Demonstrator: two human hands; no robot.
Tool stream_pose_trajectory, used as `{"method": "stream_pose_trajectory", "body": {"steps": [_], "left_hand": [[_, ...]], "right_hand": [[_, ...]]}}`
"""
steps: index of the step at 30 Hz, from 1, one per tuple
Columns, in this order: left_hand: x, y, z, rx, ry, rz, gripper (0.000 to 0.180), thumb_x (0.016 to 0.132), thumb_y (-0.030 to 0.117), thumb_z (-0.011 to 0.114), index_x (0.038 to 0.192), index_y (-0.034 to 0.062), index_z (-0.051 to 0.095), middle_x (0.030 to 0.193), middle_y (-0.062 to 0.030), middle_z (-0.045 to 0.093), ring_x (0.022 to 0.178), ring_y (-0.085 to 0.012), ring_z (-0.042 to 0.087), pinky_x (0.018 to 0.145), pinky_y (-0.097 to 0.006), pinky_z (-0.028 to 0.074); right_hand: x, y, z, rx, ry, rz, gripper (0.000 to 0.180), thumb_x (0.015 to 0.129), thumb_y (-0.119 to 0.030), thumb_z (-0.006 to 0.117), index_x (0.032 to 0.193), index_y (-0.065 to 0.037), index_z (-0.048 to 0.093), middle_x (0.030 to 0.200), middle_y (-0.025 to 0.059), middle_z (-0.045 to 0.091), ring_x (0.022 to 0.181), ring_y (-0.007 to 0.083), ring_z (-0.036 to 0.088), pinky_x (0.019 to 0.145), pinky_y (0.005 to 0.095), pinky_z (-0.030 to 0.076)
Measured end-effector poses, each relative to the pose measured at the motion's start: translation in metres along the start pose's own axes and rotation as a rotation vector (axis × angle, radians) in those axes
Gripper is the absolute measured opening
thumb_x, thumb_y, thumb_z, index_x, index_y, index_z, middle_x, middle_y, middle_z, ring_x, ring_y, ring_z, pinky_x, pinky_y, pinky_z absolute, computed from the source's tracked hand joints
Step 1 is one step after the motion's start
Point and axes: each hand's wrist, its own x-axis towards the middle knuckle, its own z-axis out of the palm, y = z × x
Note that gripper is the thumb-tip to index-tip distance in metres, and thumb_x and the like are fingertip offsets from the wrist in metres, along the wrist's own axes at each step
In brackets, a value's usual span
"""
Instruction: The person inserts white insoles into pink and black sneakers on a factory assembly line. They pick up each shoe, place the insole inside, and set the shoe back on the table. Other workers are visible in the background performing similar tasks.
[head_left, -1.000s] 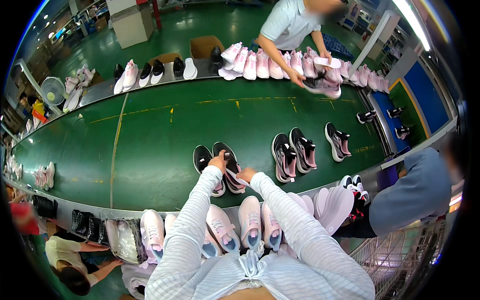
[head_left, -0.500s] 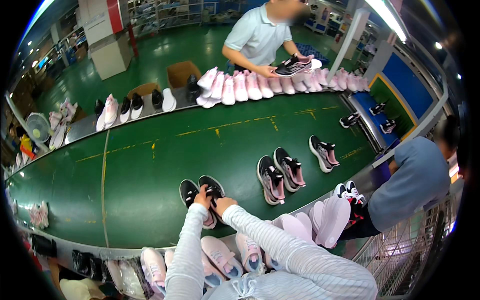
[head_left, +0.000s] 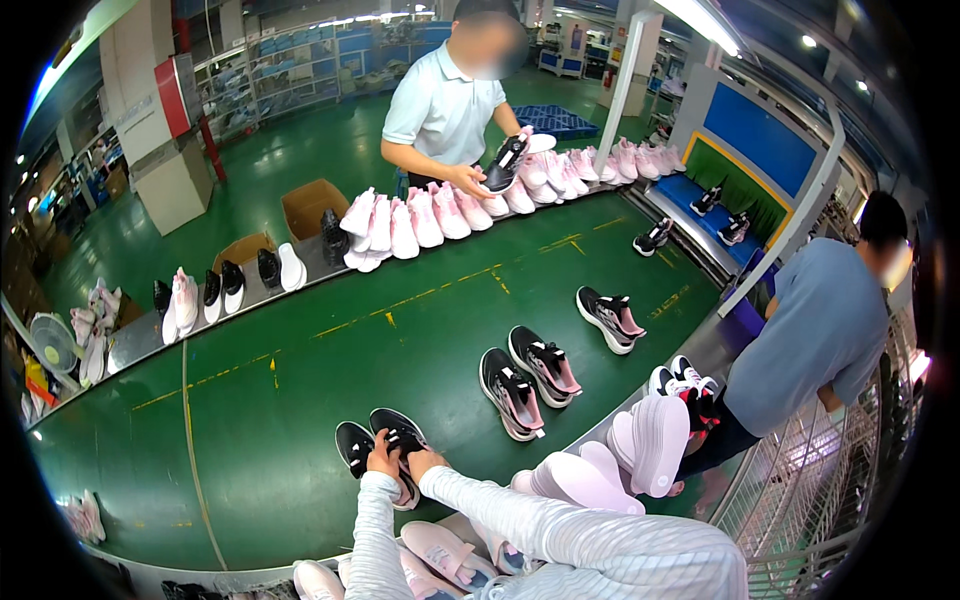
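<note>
Belt: wide green conveyor belt (head_left: 300, 400), shoes laid on it in prs.
Left hand (head_left: 380, 462): laid on the heel end of the nearest pr of black knit trainers w/ pink lining (head_left: 385, 445), fingers curled over it; grip partly hidden.
Right hand (head_left: 423, 462): pressed on the same pr, just beside the left; how tight can't be told.
Pr location: near edge of belt, directly in front.
Further right: two more black-pink prs (head_left: 528, 378), (head_left: 610, 318) set apart on the belt.
Near rack: pale pink trainers (head_left: 640, 445) stood on end.

Head-worn fisheye, looking down — green conveyor (head_left: 330, 400) close
</note>
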Motion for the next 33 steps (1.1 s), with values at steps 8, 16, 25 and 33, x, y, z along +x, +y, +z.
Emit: {"method": "stream_pose_trajectory", "body": {"steps": [8, 16, 25, 33], "left_hand": [[-0.002, 0.003, -0.008, 0.063, -0.004, -0.046, 0.040, 0.074, 0.017, 0.051, 0.111, 0.0100, 0.039, 0.093, -0.0205, 0.053, 0.086, -0.0359, 0.050, 0.073, -0.039, 0.041], [-0.011, 0.014, -0.005, -0.003, -0.024, -0.032, 0.040, 0.072, 0.013, 0.051, 0.111, 0.0082, 0.041, 0.090, -0.0198, 0.054, 0.082, -0.0334, 0.052, 0.069, -0.035, 0.042], [-0.016, -0.001, -0.008, 0.043, 0.006, -0.071, 0.042, 0.072, 0.017, 0.052, 0.113, 0.0155, 0.041, 0.071, -0.0192, 0.056, 0.063, -0.0325, 0.055, 0.059, -0.039, 0.043], [-0.024, -0.008, -0.006, -0.095, -0.005, -0.011, 0.040, 0.073, 0.000, 0.046, 0.113, 0.0041, 0.041, 0.094, -0.0155, 0.056, 0.086, -0.0202, 0.054, 0.075, -0.027, 0.041]], "right_hand": [[-0.022, 0.001, -0.019, 0.082, 0.071, -0.015, 0.021, 0.069, -0.022, 0.051, 0.077, -0.003, 0.058, 0.082, 0.0167, 0.057, 0.078, 0.0308, 0.056, 0.067, 0.0371, 0.045], [-0.001, 0.015, 0.050, -0.055, 0.310, -0.076, 0.014, 0.072, -0.012, 0.046, 0.070, -0.004, 0.057, 0.076, 0.0160, 0.056, 0.073, 0.0277, 0.056, 0.061, 0.0356, 0.047], [0.042, 0.000, 0.055, 0.084, -0.002, -0.066, 0.025, 0.063, -0.023, 0.054, 0.086, -0.014, 0.058, 0.088, 0.0097, 0.057, 0.084, 0.0240, 0.054, 0.071, 0.0353, 0.042], [0.035, 0.003, 0.046, 0.206, 0.013, -0.178, 0.042, 0.067, -0.026, 0.054, 0.107, -0.014, 0.047, 0.103, 0.0106, 0.052, 0.095, 0.0242, 0.050, 0.072, 0.0348, 0.043]]}}
